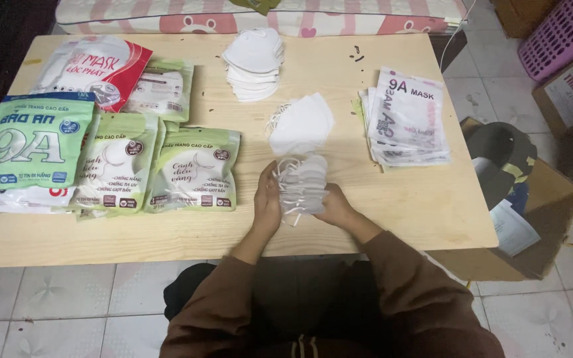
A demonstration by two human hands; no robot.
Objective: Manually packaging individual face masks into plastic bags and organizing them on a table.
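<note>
1. Near the front edge of the pale wooden table (pixel 399 219), head view: the left hand (pixel 268 199) and the right hand (pixel 334 205) press in from either side on a small stack of white folded face masks (pixel 301 182), fingers curled round its ends. Both sleeves are brown.
2. Just beyond the held stack, touching its far end: a loose white folded mask (pixel 302 122) lying flat on the table.
3. Farther back, near the table's far edge: a taller pile of white masks (pixel 254 63).
4. To the right of the hands, well apart: a pile of flat white printed plastic pouches (pixel 407 116).
5. To the left: two green-and-white filled mask packets (pixel 193 169) side by side, a larger green packet (pixel 31 149) beside them, and a red-and-white packet (pixel 97 69) behind.
6. Off the table's right end, on the tiled floor: an open brown cardboard box (pixel 538 199).
</note>
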